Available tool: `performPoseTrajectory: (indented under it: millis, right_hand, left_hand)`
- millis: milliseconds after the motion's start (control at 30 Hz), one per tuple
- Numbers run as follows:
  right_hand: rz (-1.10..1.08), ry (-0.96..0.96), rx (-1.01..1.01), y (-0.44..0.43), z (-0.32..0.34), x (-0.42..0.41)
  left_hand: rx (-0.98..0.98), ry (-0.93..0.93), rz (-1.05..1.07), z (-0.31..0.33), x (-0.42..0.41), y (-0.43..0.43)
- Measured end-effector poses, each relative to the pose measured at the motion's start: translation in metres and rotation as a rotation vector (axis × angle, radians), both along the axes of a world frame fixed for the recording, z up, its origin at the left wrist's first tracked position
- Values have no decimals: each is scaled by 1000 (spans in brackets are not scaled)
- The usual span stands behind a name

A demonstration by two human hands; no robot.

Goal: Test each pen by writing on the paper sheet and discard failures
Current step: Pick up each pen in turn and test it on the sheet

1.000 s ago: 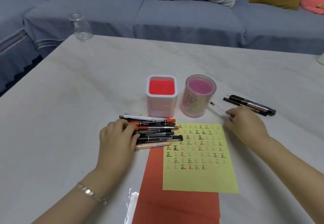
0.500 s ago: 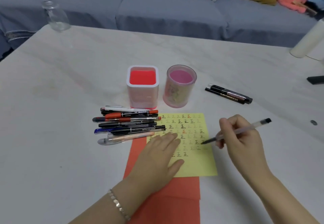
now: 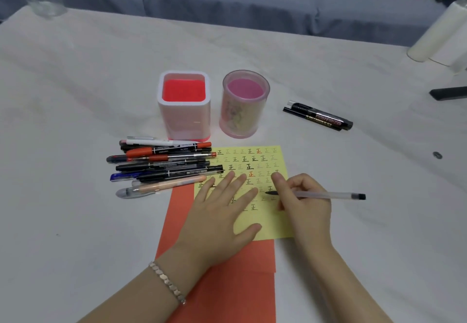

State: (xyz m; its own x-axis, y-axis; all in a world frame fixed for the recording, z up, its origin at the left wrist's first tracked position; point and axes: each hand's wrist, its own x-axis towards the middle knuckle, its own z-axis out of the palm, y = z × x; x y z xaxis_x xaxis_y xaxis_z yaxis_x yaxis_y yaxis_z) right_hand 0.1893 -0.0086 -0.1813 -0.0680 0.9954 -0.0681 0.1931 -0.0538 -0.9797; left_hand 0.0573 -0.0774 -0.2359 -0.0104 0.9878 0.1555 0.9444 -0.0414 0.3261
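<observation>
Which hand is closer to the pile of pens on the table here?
Left. The left hand lies flat on the yellow sheet, fingertips just beside the pile of pens; the right hand grips a clear pen farther right, across the sheet.

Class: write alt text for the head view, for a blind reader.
A right hand holds a clear pen to a yellow sheet of characters; the left hand lies flat on it, beside a pile of pens.

Matt yellow paper sheet (image 3: 274, 224), clear plastic pen (image 3: 326, 194)
</observation>
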Motion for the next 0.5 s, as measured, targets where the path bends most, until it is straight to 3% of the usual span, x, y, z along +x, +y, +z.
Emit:
performPoseTrajectory:
  millis: [500]
  right_hand:
    - [-107, -13, 59, -10, -18, -5]
  left_hand:
    - [19, -17, 21, 2, 2, 0]
